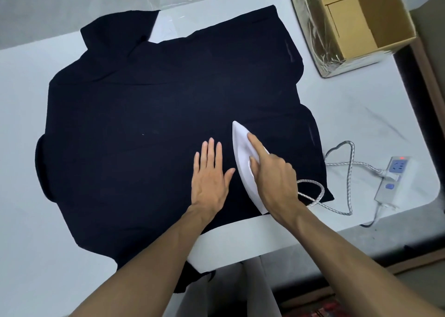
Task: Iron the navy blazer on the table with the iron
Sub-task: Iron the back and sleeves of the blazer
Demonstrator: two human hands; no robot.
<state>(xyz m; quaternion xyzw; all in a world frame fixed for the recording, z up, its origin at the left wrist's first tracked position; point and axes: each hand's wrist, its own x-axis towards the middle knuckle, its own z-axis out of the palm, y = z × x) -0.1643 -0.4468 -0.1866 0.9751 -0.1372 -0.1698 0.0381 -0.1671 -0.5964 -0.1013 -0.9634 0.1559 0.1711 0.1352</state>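
Note:
The navy blazer (156, 114) lies spread flat over most of the white table (21, 129). A white iron (242, 153) stands sole-down on the blazer's near right part, its tip pointing away from me. My right hand (272, 179) grips the iron's handle, with the index finger stretched forward along its top. Flat on the cloth just left of the iron lies my left hand (212, 174), fingers straight and together, pressing the fabric.
The iron's braided cord (342, 165) loops across the table's right side to a white power strip (392, 179) with a red light. An open cardboard box (349, 25) stands at the far right corner. The table's near edge runs under my forearms.

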